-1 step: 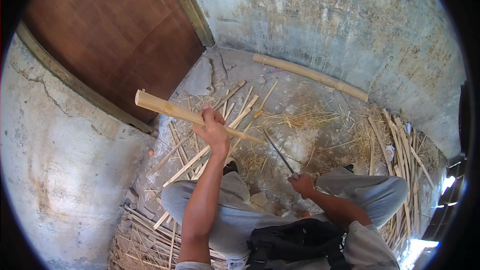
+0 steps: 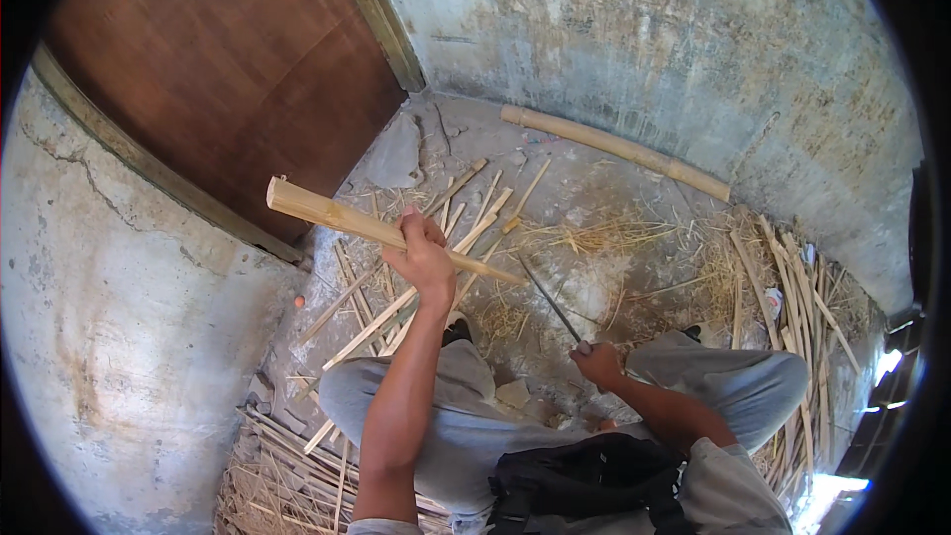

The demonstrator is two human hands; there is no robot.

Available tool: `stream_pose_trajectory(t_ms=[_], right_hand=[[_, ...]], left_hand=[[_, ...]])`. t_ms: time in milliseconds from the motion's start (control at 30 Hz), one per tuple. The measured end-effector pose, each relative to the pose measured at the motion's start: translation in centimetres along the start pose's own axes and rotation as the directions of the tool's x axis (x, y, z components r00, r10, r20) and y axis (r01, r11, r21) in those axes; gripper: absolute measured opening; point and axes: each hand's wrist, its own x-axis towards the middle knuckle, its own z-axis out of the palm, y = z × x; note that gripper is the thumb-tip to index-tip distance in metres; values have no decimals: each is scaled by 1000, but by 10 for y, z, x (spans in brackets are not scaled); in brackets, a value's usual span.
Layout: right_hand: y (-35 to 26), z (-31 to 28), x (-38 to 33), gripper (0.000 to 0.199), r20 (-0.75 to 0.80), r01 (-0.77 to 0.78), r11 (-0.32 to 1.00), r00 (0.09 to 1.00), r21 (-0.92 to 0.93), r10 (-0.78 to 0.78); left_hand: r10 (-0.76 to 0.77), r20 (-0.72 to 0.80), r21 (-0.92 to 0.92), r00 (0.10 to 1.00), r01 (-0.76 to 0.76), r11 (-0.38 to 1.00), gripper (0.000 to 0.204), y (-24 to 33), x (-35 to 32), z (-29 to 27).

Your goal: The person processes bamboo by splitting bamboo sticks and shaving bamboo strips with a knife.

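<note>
My left hand point(image 2: 424, 258) is raised in front of me, closed around a pale split bamboo piece point(image 2: 327, 213) that slants from upper left down to the right. My right hand point(image 2: 597, 362) rests lower, near my right knee, gripping a thin dark blade point(image 2: 548, 299) that points up and to the left, toward the lower end of the bamboo piece. The blade tip sits just below that end; whether they touch I cannot tell. I am seated with my grey-trousered legs point(image 2: 466, 406) folded.
Thin bamboo strips point(image 2: 466, 203) and shavings litter the concrete floor. A long bamboo pole point(image 2: 614, 149) lies along the far wall. More strips are piled at the right point(image 2: 792, 287) and lower left point(image 2: 287, 481). A brown wooden door point(image 2: 228, 69) stands at upper left. A black bag point(image 2: 594, 481) is on my lap.
</note>
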Motion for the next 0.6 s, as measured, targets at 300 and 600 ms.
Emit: stream_pose_trajectory(t_ms=[300,600], right_hand=[[-46,-5,-17,38,223,-61,903,974,426,-39],[-73,-20,-21,39,199,271,956,936,113,-289]], left_hand=[[-12,-131,115,991,27,993,41,7,3,21],[42,-113,180,993,-21,983,39,2,-12,27]])
